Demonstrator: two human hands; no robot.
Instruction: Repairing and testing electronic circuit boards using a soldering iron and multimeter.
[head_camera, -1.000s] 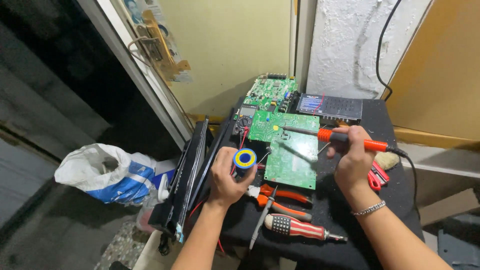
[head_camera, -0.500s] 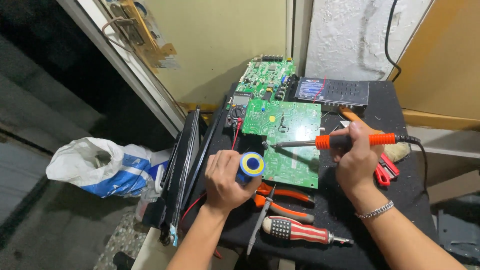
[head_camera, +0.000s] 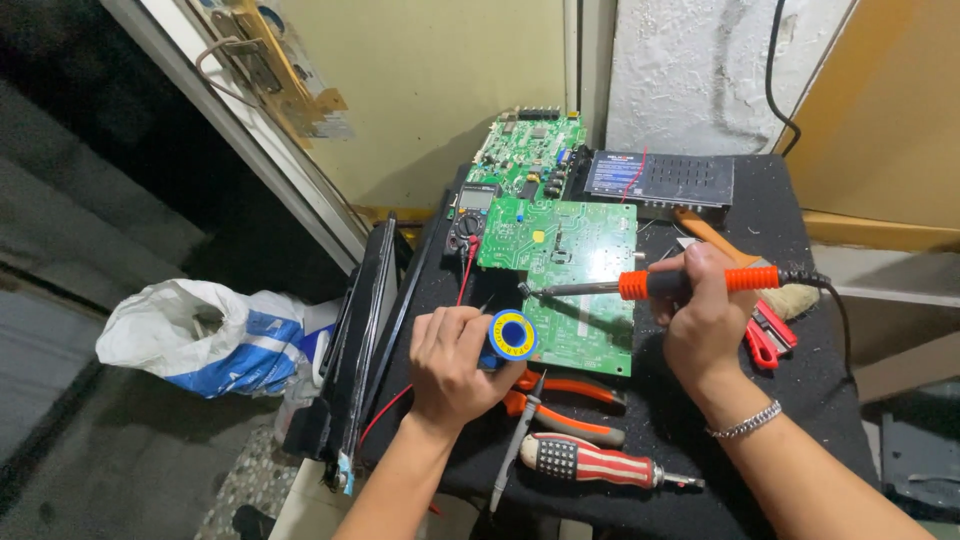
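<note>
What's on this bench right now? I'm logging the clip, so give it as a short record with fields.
left hand: holds solder spool
right hand: holds soldering iron, tip over the green board
front of table: orange pliers, striped screwdriver
back of table: second board, black box, multimeter
right edge: red cutters
floor, left: white and blue bag

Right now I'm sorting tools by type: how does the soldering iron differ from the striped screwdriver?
The soldering iron is gripped in the right hand, over the green circuit board; the striped screwdriver lies untouched on the black table. The iron's handle is orange with a cord; the screwdriver's is red, white and black, cordless. Both lie roughly crosswise.
</note>
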